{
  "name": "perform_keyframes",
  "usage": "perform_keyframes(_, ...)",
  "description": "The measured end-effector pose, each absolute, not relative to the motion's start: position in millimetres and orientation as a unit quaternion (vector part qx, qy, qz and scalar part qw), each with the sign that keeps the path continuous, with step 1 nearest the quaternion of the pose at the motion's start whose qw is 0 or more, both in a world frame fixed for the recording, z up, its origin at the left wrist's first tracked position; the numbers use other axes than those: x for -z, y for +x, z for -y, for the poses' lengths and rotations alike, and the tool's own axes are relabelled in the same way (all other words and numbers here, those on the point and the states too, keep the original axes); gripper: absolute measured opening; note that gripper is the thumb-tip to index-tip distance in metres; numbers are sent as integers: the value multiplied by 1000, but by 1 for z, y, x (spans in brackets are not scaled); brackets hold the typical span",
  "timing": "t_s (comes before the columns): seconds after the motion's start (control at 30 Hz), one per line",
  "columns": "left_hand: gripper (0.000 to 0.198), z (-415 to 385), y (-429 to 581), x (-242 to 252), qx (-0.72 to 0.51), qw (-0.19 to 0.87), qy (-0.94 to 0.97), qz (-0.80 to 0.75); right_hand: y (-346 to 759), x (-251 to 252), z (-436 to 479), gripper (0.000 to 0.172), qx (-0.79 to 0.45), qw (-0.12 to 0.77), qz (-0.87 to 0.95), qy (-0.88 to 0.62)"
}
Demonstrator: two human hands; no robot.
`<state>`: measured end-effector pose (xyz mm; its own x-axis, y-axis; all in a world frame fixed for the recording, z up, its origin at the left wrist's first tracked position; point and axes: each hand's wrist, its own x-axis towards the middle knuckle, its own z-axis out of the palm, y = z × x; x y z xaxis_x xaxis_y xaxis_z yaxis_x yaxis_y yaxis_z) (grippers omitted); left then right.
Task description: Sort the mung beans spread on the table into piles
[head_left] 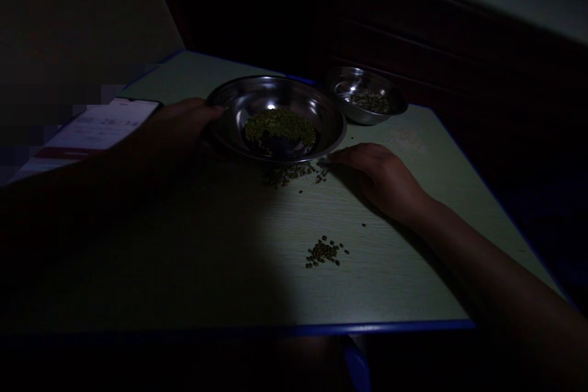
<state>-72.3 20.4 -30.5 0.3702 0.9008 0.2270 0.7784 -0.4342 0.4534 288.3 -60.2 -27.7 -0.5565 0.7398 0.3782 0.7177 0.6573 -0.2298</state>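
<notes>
Beans (322, 252) on blue-edged table (390, 278), dark room (257, 6)

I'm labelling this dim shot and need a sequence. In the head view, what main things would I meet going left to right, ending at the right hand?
White panel with blurred marks → left hand → larger metal bowl → right hand.

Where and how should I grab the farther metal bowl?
Probably grip the farther bowl by its right rim, coming from the right: that flared edge looks exposed, while the nearer bowl, in your left hand, crowds its left.
</notes>
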Motion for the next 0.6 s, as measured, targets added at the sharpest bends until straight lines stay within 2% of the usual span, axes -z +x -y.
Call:
perform_keyframes(0.2,73,-18,-71,27,-196,102,838,-498,296,22,61,47,-35,215,889,-403)
perform_keyframes(0.33,84,-19,-72,27,-191,95,842,-495,301,20,63,45,-35,206,885,-416)
perform_keyframes(0.6,78,-16,-69,24,-190,118,834,-504,306,12,73,55,-39,185,872,-451)
